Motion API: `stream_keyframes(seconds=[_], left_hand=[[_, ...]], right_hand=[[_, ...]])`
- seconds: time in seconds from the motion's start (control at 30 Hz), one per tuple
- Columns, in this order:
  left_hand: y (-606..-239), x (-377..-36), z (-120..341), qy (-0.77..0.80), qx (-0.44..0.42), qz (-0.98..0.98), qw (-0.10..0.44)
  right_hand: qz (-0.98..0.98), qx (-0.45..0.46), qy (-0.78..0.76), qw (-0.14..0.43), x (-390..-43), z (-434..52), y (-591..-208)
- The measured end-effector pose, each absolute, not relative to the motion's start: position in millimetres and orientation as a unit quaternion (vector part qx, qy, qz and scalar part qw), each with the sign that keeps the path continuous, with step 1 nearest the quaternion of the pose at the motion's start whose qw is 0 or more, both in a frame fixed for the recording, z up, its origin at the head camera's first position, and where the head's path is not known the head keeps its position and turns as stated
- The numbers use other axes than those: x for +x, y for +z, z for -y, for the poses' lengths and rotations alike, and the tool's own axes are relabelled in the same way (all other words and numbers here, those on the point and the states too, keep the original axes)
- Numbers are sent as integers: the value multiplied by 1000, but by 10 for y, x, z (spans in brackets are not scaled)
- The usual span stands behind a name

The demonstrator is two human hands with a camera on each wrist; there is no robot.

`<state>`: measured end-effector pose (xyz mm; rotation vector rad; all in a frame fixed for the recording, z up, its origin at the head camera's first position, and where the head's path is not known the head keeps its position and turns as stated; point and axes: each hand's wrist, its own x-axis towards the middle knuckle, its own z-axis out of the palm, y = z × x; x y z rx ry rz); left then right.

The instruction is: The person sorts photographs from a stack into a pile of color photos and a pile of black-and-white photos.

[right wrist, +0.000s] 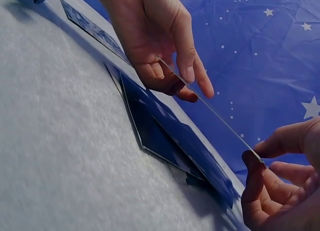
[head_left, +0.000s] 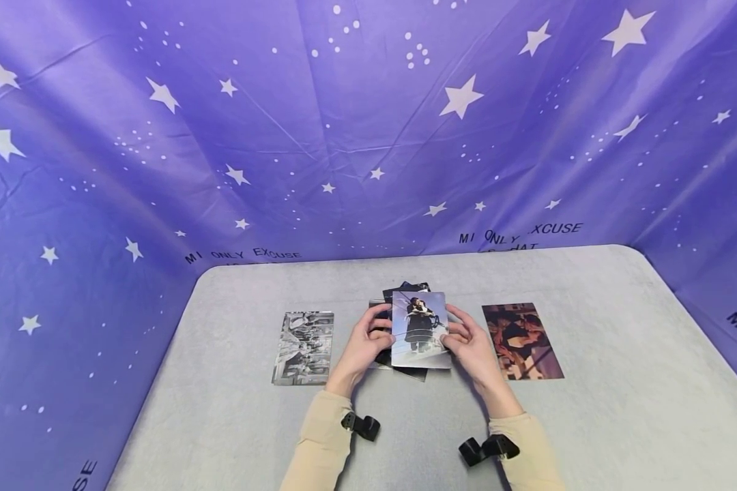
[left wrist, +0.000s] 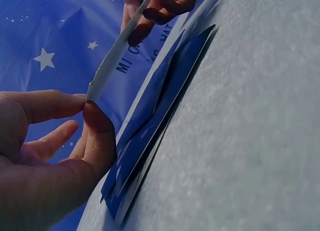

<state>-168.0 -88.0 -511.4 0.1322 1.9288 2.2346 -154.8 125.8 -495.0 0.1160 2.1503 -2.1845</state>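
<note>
Both hands hold one colour photo [head_left: 419, 329] of two figures at a ship's rail, lifted a little above a loose pile of photos [head_left: 405, 290] at the table's middle. My left hand [head_left: 385, 329] pinches its left edge between thumb and forefinger [left wrist: 86, 103]. On the opposite edge my right hand [head_left: 451, 334] pinches it the same way [right wrist: 255, 156]. The wrist views show the photo [right wrist: 210, 108] edge-on and tilted, clear of the dark pile [right wrist: 170, 133] lying flat beneath it [left wrist: 155, 111].
A black-and-white photo [head_left: 303, 348] lies flat left of the pile and a warm-toned photo [head_left: 522, 341] lies right of it. The grey table [head_left: 620, 382] is enclosed by a blue star-printed cloth [head_left: 368, 136] at the back and both sides.
</note>
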Motion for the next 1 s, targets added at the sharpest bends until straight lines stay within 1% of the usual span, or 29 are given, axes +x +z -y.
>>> stream_keyframes(seconds=[0.27,0.6,1.0], left_hand=[[-5110,-1693,771,758,56,-643,97],[-5133,-1711,601,760,66,-637,111],[-5082,-1704,393,767,77,-626,121]], right_hand=[[-708,40,-704,49,-1548,-1381,-4932],[-728,21,-683,46,-1538,-1589,-4895],[-743,10,-669,25,-1511,-1808,-4904]])
